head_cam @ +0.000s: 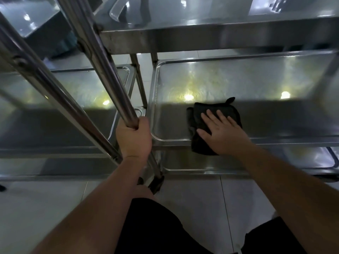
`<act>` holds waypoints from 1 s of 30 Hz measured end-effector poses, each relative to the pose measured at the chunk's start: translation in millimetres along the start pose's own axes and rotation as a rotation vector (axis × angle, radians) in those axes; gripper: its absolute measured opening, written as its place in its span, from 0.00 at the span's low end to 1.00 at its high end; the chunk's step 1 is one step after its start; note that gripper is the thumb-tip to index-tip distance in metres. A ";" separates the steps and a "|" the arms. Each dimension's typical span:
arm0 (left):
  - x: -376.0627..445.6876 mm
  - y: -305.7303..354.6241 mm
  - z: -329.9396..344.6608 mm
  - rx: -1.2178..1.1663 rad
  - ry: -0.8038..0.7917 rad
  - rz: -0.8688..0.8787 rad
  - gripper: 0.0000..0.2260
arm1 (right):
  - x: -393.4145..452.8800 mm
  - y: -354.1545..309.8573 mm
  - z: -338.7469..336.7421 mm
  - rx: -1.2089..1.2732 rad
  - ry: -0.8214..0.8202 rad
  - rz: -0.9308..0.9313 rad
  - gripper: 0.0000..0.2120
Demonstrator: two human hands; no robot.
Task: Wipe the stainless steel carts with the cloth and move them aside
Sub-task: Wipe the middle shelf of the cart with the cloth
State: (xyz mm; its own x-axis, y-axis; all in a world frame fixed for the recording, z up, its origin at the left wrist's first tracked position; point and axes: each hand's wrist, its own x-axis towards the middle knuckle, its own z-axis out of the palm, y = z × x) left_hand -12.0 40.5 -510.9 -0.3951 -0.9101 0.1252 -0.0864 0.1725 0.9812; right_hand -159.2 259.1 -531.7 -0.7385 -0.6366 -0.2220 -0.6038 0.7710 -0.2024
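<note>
Two stainless steel carts stand side by side in front of me. My left hand (134,138) is closed around the upright corner post (111,85) of the right cart. My right hand (222,133) lies flat, fingers spread, pressing a folded black cloth (198,114) onto the near left part of that cart's middle shelf (238,77). The cloth hangs slightly over the shelf's front rim. The left cart's shelf (73,92) sits lower left, behind its slanted post (45,77).
Above is the right cart's top shelf (201,33) with a clear plastic container (117,11) on it. A bottom shelf (201,162) shows below the cloth. A black caster (156,182) rests on the pale tiled floor (45,208). My knees in black shorts fill the lower middle.
</note>
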 end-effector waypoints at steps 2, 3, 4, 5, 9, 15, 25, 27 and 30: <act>-0.1 0.9 0.4 -0.008 0.015 0.014 0.09 | 5.1 -8.5 3.4 -0.003 -0.003 0.039 0.38; -0.2 2.0 0.5 -0.016 0.016 0.013 0.08 | 8.6 -17.3 4.8 -0.009 -0.008 0.034 0.38; -0.4 2.9 0.7 -0.024 0.013 0.012 0.07 | 12.6 -28.5 5.9 -0.014 -0.018 0.003 0.37; -0.9 3.5 0.6 -0.026 0.009 0.008 0.07 | 16.4 -41.6 7.2 -0.018 -0.034 -0.051 0.36; -0.7 5.1 1.4 -0.035 0.021 0.027 0.07 | 35.2 -97.4 14.4 -0.031 -0.058 -0.336 0.33; 2.2 -1.5 1.5 -0.047 0.024 0.083 0.09 | 89.5 -126.2 11.4 0.019 0.035 -0.266 0.31; 1.8 -3.2 3.3 -0.068 0.029 0.120 0.09 | 178.5 -132.8 -11.5 0.026 0.112 -0.056 0.33; 0.9 -1.5 3.3 -0.053 0.026 0.140 0.09 | 172.7 -131.9 -12.9 0.018 0.100 -0.083 0.33; 1.2 -3.2 3.7 -0.073 0.012 0.121 0.10 | 138.9 -119.6 -9.4 -0.013 0.061 -0.255 0.33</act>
State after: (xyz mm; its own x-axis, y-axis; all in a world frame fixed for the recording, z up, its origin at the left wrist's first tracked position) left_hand -15.6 40.3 -514.5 -0.3879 -0.8886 0.2449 0.0286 0.2540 0.9668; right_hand -192.4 78.6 -529.3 -0.5780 -0.8089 -0.1076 -0.7764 0.5857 -0.2325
